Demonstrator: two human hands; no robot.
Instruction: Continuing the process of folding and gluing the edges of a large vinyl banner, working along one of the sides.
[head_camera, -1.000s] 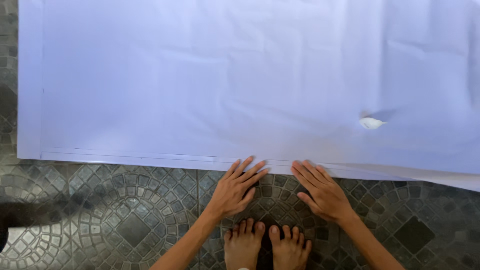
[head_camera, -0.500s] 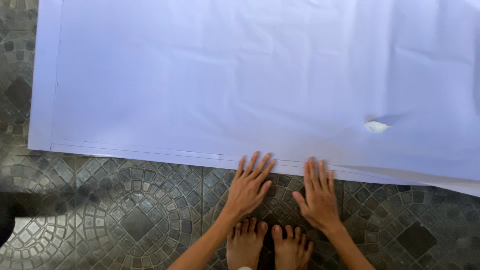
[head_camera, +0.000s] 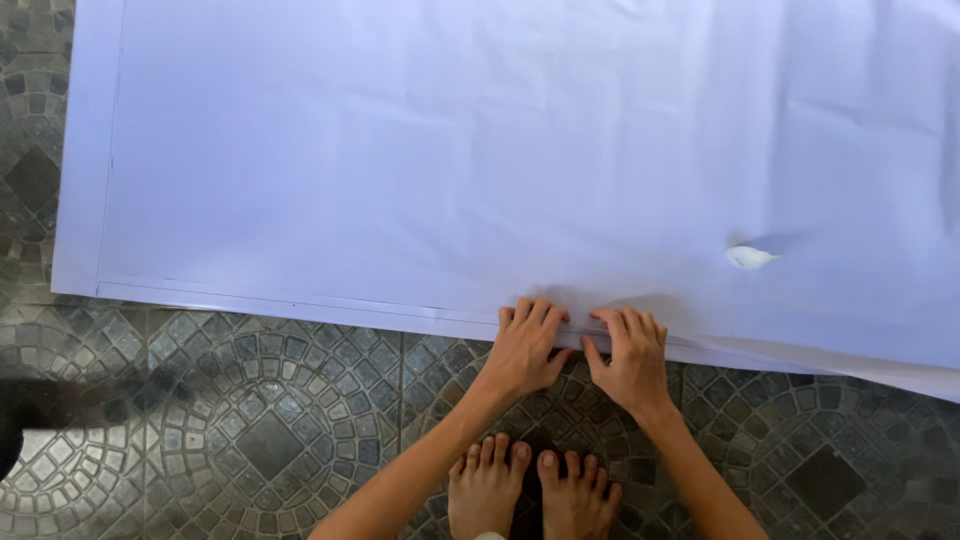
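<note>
At sheet (head_camera: 480, 150) edge, hands closer together.

the large white fabric sheet (head_camera: 500, 150) runs off the frame at 12 and 3 o'clock, so its full extent cannot be told. fingertips of the left hand (head_camera: 525, 345) and right hand (head_camera: 630, 355) curl at the sheet's near hem, and whether they pinch it or only press it is unclear. both forearms are cut off at 6 o'clock, as are the heels of the bare feet (head_camera: 530, 490). a dark blurred shape (head_camera: 40, 410) at 8 o'clock is unidentifiable. the small white lump (head_camera: 748, 257) at 3 o'clock is too small to name.
</note>
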